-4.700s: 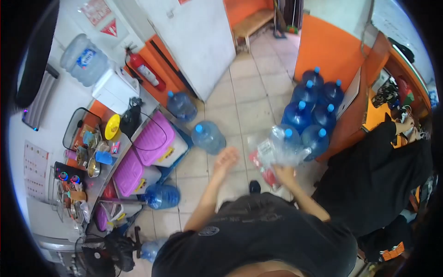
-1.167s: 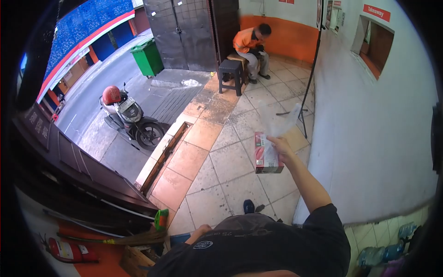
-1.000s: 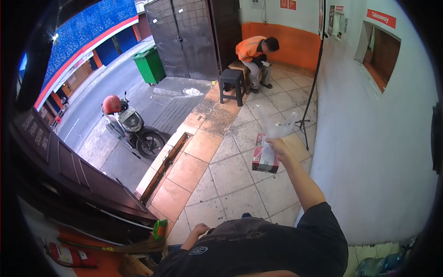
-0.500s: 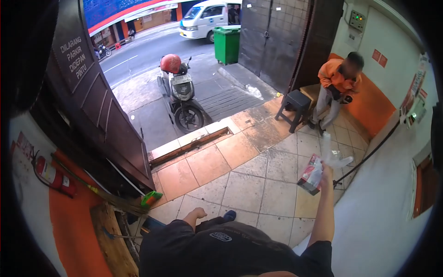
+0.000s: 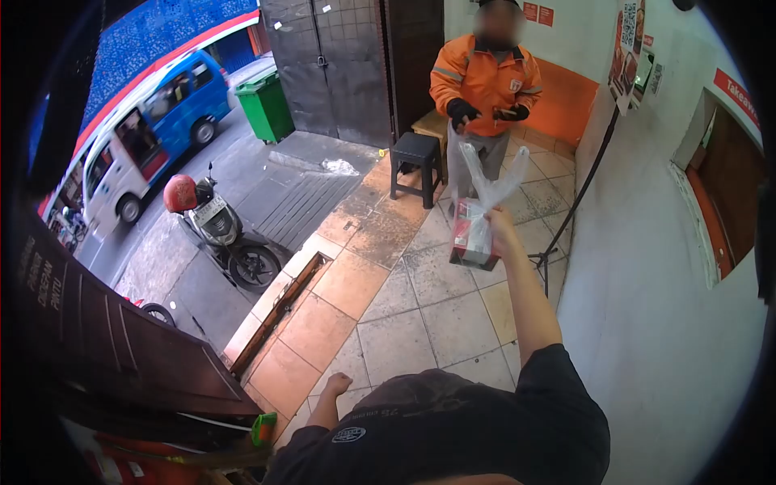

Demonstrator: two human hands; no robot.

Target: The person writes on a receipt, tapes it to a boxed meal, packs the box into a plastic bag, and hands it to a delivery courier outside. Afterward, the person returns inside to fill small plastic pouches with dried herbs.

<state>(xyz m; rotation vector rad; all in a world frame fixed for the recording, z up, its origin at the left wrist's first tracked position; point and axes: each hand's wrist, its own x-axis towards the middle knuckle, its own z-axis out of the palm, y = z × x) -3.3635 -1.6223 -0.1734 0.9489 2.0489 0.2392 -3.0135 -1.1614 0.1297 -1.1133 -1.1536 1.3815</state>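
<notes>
With my arm stretched forward, my right hand (image 5: 499,226) grips a clear plastic bag (image 5: 490,187) by its gathered neck. Inside the bag is a red and white box (image 5: 472,236), hanging above the tiled floor, with the bag's handles standing up. My left hand (image 5: 339,383) is low by my side, its fingers curled in, nothing visible in it. Facing me beyond the bag stands a person in an orange jacket (image 5: 487,85); one dark-gloved hand (image 5: 462,114) is close to the bag's handles but apart from them.
A black stool (image 5: 417,162) stands beside the person, with a wooden bench behind. At right are a thin black stand (image 5: 584,190) and a white wall with a window opening. Left are a floor channel (image 5: 279,315), a parked motorbike (image 5: 222,226), a green bin (image 5: 265,107) and passing vans.
The person in orange was seated earlier and now stands upright, facing me with hands forward. My right hand has brought the bagged box from the indoor room to this entrance and extends it farther out.
</notes>
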